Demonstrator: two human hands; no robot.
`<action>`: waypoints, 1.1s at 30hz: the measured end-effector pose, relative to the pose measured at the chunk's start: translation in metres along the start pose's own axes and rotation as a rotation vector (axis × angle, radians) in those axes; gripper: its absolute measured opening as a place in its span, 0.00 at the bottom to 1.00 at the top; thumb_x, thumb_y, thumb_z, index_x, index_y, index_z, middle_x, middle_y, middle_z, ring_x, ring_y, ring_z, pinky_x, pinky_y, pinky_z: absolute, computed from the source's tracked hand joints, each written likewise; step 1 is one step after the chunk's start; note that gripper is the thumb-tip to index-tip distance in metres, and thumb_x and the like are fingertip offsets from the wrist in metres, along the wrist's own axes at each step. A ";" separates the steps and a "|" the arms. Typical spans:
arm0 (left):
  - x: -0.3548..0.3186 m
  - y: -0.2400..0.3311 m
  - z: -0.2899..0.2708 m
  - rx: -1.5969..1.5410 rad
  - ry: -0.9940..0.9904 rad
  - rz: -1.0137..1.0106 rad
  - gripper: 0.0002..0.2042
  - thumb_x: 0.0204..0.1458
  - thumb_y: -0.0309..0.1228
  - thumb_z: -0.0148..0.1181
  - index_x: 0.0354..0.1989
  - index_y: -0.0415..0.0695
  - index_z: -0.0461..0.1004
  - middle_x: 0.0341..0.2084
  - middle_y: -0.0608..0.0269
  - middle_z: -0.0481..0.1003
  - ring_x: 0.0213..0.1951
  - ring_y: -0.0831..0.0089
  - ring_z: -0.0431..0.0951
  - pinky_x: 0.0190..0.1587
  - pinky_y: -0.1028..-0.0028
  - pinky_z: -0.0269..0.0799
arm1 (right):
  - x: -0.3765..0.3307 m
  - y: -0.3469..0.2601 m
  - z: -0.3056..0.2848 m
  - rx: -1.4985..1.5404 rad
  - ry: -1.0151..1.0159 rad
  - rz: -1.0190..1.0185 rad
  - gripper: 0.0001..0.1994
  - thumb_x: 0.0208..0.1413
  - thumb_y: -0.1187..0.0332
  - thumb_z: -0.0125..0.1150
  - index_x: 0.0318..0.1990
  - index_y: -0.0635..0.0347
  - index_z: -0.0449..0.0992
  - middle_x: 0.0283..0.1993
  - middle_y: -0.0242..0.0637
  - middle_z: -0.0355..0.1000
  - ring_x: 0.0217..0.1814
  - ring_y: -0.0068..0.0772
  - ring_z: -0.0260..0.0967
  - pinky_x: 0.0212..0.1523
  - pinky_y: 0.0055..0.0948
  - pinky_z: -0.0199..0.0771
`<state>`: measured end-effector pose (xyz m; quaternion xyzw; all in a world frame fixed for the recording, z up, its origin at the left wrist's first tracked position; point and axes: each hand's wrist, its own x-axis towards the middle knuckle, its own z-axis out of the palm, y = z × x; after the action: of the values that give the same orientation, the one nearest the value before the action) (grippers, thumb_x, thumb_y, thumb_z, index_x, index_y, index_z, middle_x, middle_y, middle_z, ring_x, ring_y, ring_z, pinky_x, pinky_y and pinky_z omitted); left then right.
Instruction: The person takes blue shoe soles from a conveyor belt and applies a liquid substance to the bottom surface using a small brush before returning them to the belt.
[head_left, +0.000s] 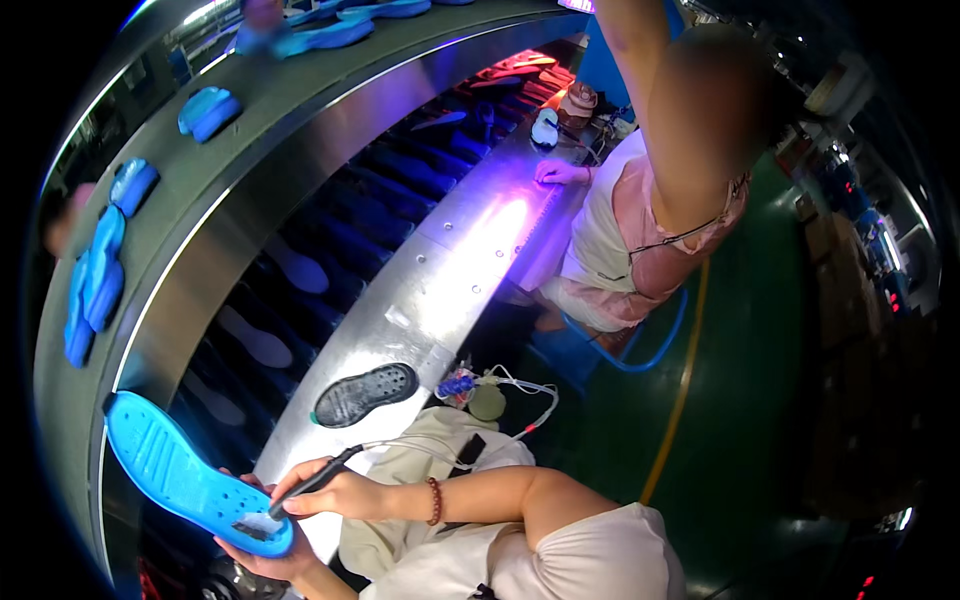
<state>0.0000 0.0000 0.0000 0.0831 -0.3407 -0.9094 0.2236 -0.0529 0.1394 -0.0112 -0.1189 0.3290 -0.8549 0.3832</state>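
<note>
My left hand (268,562) grips the end of a bright blue shoe sole (165,450) from below, its fingers curled round the edge. The sole is tilted, its cupped side with grooves and small holes facing me. Near the held end, a whitish patch (258,522) lies inside beside a dark area. My right hand (335,493) is closed on a black pen-shaped tool (318,477) trailing a thin cable or hose. The tool's lower end is at the sole near that patch; its exact contact is hard to make out. A black sole (365,394) lies on the metal ledge.
Blue soles (98,268) ride on the curved belt (170,185) at left. More soles (255,338) lie below it, beside the metal ledge (400,300). Thin tubes (540,386) hang near my lap. A co-worker (625,240) sits at the ledge farther along.
</note>
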 end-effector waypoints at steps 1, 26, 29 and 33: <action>0.018 0.004 -0.003 0.071 -0.045 0.022 0.32 0.53 0.51 0.38 0.60 0.40 0.50 0.56 0.57 0.60 0.54 0.59 0.63 0.59 0.61 0.53 | 0.013 0.000 0.001 -0.021 0.016 -0.028 0.11 0.51 0.67 0.59 0.41 0.62 0.74 0.41 0.34 0.72 0.45 0.23 0.68 0.46 0.21 0.68; 0.046 -0.001 -0.007 -0.104 -0.229 -0.110 0.29 0.53 0.49 0.39 0.55 0.36 0.59 0.46 0.45 0.69 0.44 0.49 0.72 0.44 0.50 0.69 | 0.013 -0.084 -0.012 -0.975 -0.442 -0.540 0.11 0.40 0.75 0.65 0.35 0.61 0.78 0.34 0.38 0.75 0.35 0.32 0.71 0.38 0.26 0.70; 0.037 0.019 0.021 0.022 -0.347 -0.253 0.24 0.52 0.41 0.45 0.53 0.35 0.60 0.45 0.50 0.69 0.44 0.63 0.72 0.48 0.67 0.67 | 0.005 -0.118 -0.006 -1.133 -0.724 -0.421 0.12 0.38 0.74 0.66 0.34 0.62 0.77 0.34 0.38 0.75 0.36 0.33 0.72 0.37 0.27 0.70; 0.037 0.040 0.039 0.179 -0.415 -0.490 0.25 0.51 0.43 0.49 0.50 0.35 0.63 0.41 0.49 0.71 0.42 0.64 0.73 0.46 0.70 0.69 | 0.006 -0.113 0.010 -1.098 -0.525 -0.438 0.07 0.43 0.79 0.62 0.33 0.64 0.76 0.34 0.42 0.75 0.37 0.37 0.74 0.39 0.26 0.74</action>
<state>-0.0300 -0.0213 0.0557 -0.0051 -0.4275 -0.9001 -0.0841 -0.1182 0.1860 0.0699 -0.5670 0.5818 -0.5633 0.1509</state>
